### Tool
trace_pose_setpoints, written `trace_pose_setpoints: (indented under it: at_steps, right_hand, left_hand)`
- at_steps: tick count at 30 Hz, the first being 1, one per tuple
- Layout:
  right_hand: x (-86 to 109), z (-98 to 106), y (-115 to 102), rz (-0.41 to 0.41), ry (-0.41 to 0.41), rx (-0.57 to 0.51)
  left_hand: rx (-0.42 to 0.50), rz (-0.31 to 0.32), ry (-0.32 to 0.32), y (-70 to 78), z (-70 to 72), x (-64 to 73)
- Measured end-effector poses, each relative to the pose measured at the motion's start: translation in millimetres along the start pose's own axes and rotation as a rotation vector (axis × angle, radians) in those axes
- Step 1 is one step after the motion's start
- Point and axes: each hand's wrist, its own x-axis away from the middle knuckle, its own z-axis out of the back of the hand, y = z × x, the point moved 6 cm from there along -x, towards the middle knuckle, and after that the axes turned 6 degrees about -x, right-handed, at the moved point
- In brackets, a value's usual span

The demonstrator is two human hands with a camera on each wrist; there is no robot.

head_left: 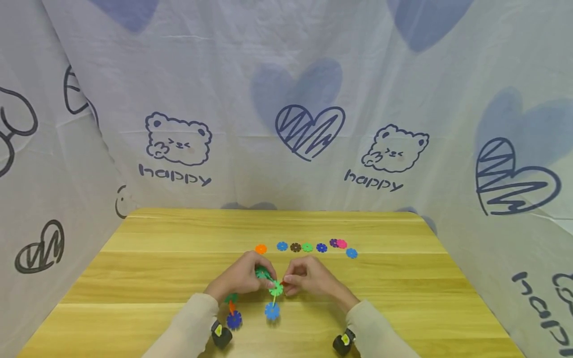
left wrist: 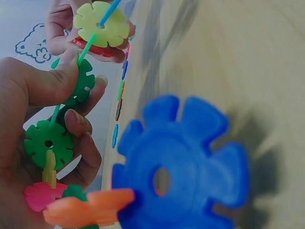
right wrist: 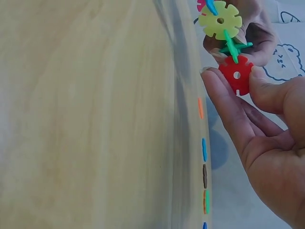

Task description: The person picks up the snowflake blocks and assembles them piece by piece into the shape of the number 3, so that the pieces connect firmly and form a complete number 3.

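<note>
A chain of slotted plastic flower discs hangs between the two hands above the table. My left hand (head_left: 246,273) pinches a green disc (left wrist: 84,85) of the chain between thumb and finger. From that side hang a green disc (left wrist: 45,143), a pink disc (left wrist: 38,196), an orange disc (left wrist: 86,209) and a dark blue disc (left wrist: 183,157). My right hand (head_left: 313,276) pinches a red disc (right wrist: 236,78) between thumb and fingertip. Its edge meets a green disc (right wrist: 231,46), beside a yellow disc (right wrist: 217,23). A light blue disc (head_left: 272,311) hangs nearest the front.
Loose discs lie in a rough row beyond the hands: orange (head_left: 261,248), blue (head_left: 282,246), brown (head_left: 295,247), green (head_left: 307,247), dark blue (head_left: 321,247) and others. The pink disc (head_left: 342,243) overlaps a purple one. A printed white curtain (head_left: 241,164) stands behind the wooden table (head_left: 380,308).
</note>
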Motion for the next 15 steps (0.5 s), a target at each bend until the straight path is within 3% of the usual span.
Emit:
trace_pose_setpoints:
  at_steps: [15]
  right_hand:
    - [-0.6, -5.8, -6.8, 0.031, -0.048, 0.009]
  left_hand:
    - [0.018, -0.002, -0.025, 1.2, -1.1, 1.5]
